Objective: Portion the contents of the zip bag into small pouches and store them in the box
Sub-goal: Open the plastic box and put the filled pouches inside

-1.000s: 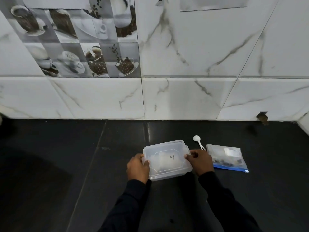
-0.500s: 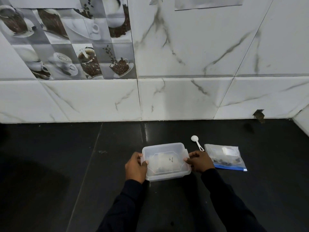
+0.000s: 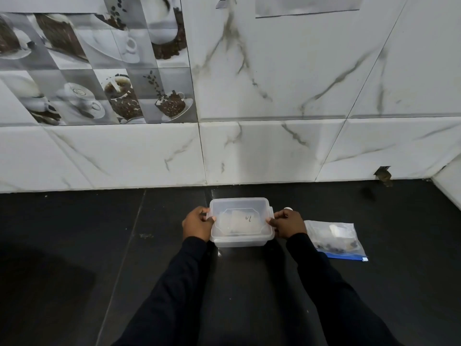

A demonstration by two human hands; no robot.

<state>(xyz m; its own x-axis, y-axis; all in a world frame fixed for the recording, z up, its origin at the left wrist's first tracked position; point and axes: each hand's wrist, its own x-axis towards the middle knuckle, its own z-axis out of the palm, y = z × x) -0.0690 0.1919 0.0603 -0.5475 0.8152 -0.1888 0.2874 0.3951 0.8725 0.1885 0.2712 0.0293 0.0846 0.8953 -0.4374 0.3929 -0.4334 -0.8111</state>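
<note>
Ok so nearest you: both sleeves reach in over the dark bench (image 3: 74, 245). Your left hand (image 3: 198, 224) and right hand (image 3: 287, 224) each grip one end of the clear box (image 3: 240, 222), fingers curled round the sides w/ thumbs pinching down on the lid (image 3: 239, 204). The box sits flat on the bench, lid on, and what looks like small pouches (image 3: 234, 221) are inside.

Imo the risk is that the bench looks glossy, so if a clip pops suddenly the box could skid or tip and dump them.

The zip bag (image 3: 334, 236) lies flat just right of your right wrist, and a sleeve could drag it. Can't tell if it's sealed, so contents might spill.

There's a spoon (image 3: 288, 209) tip right behind your right hand, easy to knock twd the wall (image 3: 274, 151).
</note>
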